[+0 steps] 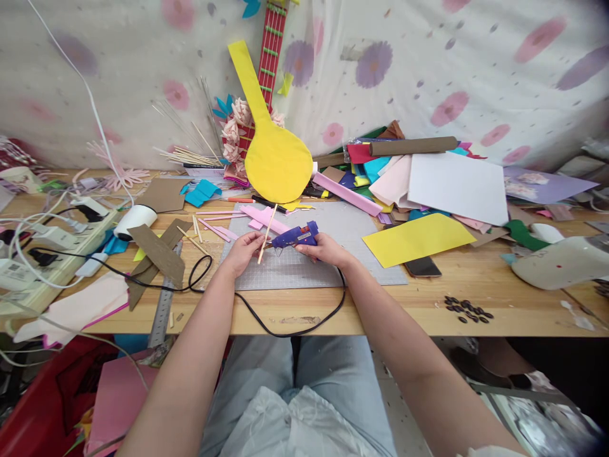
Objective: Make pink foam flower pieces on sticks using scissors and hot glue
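Observation:
My right hand (324, 247) is wrapped round the handle of a blue hot glue gun (294, 235), which points to the left. My left hand (248, 251) pinches a thin wooden stick (268, 233) that stands tilted just in front of the gun's nozzle. Whether the nozzle touches the stick I cannot tell. Beneath both hands lies a grey cutting mat (304, 276). Pink paper strips (267, 218) rest on the mat behind the stick. Beyond them a yellow banjo-shaped cutout (278, 162) leans upright against a red decorated instrument shape (273, 57).
A black cord (285, 334) loops from the gun across the table front. Power strips (57, 254) and brown strips (159, 254) are at left. A yellow sheet (421, 238), phone (422, 267), dark buttons (469, 309) and hair dryer (561, 262) are at right. Coloured sheets pile up behind.

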`<state>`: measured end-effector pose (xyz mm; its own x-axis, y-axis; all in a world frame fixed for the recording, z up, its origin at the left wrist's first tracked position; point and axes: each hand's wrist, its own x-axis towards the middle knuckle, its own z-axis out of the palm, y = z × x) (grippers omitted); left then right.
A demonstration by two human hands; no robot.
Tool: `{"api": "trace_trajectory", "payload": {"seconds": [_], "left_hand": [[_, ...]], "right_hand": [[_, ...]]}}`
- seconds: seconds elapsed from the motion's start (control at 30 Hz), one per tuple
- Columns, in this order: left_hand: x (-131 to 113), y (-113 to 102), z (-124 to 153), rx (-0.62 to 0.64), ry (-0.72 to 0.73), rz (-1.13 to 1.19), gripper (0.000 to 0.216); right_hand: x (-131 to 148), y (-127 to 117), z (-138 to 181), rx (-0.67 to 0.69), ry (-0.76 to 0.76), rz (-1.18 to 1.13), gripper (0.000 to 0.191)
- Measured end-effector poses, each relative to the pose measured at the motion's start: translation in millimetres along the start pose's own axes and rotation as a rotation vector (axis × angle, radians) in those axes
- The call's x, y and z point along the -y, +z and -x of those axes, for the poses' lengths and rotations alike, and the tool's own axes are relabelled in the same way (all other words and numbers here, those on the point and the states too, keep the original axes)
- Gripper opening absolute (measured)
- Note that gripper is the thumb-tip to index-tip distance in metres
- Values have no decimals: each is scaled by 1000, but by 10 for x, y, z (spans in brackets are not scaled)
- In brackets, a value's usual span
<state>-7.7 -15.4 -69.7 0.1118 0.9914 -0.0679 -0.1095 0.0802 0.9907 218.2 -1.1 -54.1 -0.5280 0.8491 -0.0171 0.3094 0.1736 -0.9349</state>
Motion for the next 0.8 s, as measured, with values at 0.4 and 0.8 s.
{"api": "trace_trajectory", "payload": {"seconds": [0.4,0.8], "left_hand": [[-27,23,24,8,1,8,27],[-56,20,41,29,-17,-33,29]], "right_hand": [[-72,-38,-50,-96,27,8,42],[-36,-90,-83,-241,111,-29,41]]}}
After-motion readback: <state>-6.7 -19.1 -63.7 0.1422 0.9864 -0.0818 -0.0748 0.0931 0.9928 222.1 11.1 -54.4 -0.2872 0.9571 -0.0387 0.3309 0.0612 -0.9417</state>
